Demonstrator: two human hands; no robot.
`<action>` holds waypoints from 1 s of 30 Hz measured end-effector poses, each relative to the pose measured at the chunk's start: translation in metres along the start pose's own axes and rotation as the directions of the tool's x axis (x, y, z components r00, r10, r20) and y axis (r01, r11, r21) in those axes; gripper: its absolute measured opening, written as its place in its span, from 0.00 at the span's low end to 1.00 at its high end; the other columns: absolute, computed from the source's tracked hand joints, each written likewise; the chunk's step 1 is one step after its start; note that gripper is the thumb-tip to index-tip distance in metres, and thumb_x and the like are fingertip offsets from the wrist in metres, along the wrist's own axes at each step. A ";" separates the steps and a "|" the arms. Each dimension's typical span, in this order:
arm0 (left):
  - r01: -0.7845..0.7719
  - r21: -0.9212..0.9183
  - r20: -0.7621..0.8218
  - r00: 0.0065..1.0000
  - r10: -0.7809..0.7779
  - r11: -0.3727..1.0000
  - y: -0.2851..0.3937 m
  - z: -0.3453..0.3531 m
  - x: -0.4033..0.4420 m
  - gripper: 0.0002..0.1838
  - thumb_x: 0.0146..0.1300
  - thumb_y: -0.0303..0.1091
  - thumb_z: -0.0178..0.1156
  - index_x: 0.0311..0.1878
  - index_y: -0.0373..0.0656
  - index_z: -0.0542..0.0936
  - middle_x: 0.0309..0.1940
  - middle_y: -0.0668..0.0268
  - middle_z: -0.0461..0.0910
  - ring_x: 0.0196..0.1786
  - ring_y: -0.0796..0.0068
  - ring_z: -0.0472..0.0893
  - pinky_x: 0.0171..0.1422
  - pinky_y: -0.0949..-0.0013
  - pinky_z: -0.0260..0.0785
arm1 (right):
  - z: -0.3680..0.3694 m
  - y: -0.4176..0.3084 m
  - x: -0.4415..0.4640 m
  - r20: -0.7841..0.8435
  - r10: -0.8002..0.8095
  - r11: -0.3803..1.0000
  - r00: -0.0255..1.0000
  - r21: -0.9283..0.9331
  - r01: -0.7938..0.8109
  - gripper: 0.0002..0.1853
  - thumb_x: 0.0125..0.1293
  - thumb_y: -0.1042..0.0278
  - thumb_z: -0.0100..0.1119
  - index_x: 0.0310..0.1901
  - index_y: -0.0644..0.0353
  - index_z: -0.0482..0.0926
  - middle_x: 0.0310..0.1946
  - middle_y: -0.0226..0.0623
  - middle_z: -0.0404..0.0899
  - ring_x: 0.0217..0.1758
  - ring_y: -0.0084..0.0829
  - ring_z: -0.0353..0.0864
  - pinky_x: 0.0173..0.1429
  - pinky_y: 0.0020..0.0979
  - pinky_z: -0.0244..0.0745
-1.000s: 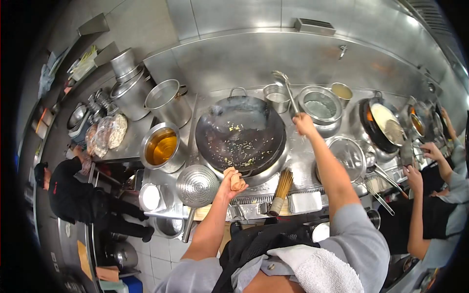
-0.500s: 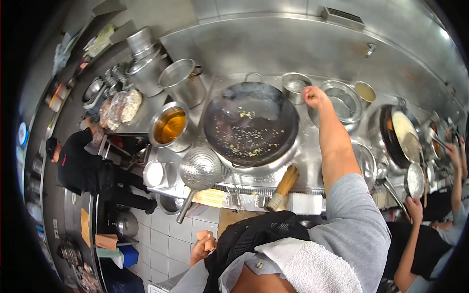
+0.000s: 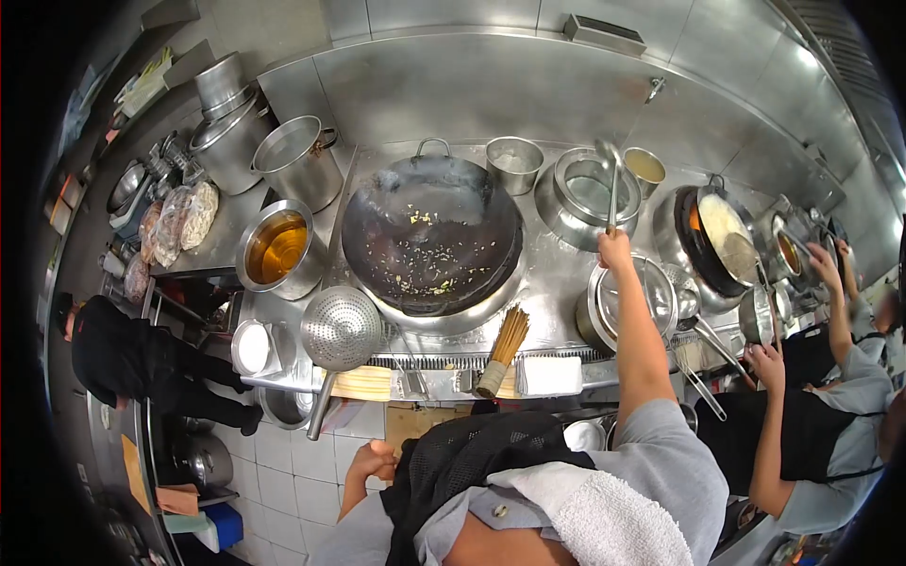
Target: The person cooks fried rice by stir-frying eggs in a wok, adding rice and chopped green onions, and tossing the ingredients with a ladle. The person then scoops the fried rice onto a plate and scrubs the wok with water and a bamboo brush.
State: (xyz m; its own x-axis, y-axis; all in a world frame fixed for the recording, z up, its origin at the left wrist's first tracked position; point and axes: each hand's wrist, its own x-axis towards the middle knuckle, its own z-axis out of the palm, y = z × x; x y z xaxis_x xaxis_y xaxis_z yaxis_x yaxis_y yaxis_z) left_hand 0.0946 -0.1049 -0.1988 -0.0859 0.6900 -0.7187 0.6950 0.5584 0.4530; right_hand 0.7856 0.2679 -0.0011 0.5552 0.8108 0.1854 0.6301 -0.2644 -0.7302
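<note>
My right hand (image 3: 615, 247) grips the handle of a ladle (image 3: 613, 189), arm stretched forward. The ladle's bowl end is over the back rim of a wide steel pot (image 3: 552, 193) of clear liquid, close to a smaller pot (image 3: 645, 165) of cloudy yellowish liquid. My left hand (image 3: 373, 460) hangs low near my waist, fingers curled; what it holds, if anything, is hidden. In front of me sits a large black wok (image 3: 429, 203) with small pale and yellow bits scattered inside. A steel pot (image 3: 515, 162) stands behind the wok, to its right.
Left of the wok are a pot of amber oil (image 3: 280, 250) and a perforated strainer (image 3: 342, 328). A bamboo brush (image 3: 507, 344) and white cloth (image 3: 550, 375) lie at the front edge. Co-workers (image 3: 802, 424) stand at right; another person (image 3: 123, 354) is at left.
My right hand has moved from beside the small steel pot to the right and nearer me, and now holds a ladle. The whole view has shifted; my left hand stays low.
</note>
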 end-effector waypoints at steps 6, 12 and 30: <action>-0.015 -0.057 -0.019 1.000 0.014 0.998 -0.085 0.007 0.018 0.30 0.44 0.48 0.78 0.48 0.39 0.85 0.43 0.57 0.86 0.46 0.67 0.86 0.49 0.63 0.78 | -0.036 -0.060 0.005 0.778 -0.090 -0.601 0.622 0.455 -0.656 0.12 0.71 0.74 0.52 0.49 0.72 0.65 0.18 0.26 0.67 0.18 0.21 0.70 0.22 0.23 0.70; 0.194 -0.319 0.129 0.979 -0.160 0.928 -0.158 0.009 0.004 0.38 0.37 0.47 0.82 0.48 0.29 0.82 0.48 0.52 0.85 0.47 0.62 0.86 0.51 0.61 0.79 | -0.057 -0.136 -0.088 0.740 -0.254 -0.699 0.623 0.305 -0.647 0.16 0.73 0.75 0.48 0.55 0.76 0.59 0.21 0.27 0.66 0.19 0.21 0.69 0.22 0.23 0.70; 0.301 -0.441 0.161 0.953 -0.255 0.846 -0.307 -0.097 0.021 0.33 0.39 0.40 0.83 0.48 0.31 0.82 0.43 0.57 0.85 0.44 0.63 0.86 0.48 0.58 0.80 | -0.063 -0.214 -0.407 0.834 -0.239 -0.386 0.497 0.388 -0.837 0.21 0.77 0.68 0.42 0.67 0.67 0.66 0.29 0.27 0.67 0.21 0.18 0.66 0.21 0.23 0.65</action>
State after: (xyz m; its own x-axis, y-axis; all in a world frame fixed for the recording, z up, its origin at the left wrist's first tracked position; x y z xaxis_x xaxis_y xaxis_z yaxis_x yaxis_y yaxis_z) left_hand -0.1898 -0.2168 -0.3021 -0.1439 0.4413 -0.8857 0.2474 0.8827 0.3996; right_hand 0.4588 -0.0381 0.1208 -0.3275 0.9019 -0.2817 -0.9187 -0.3736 -0.1283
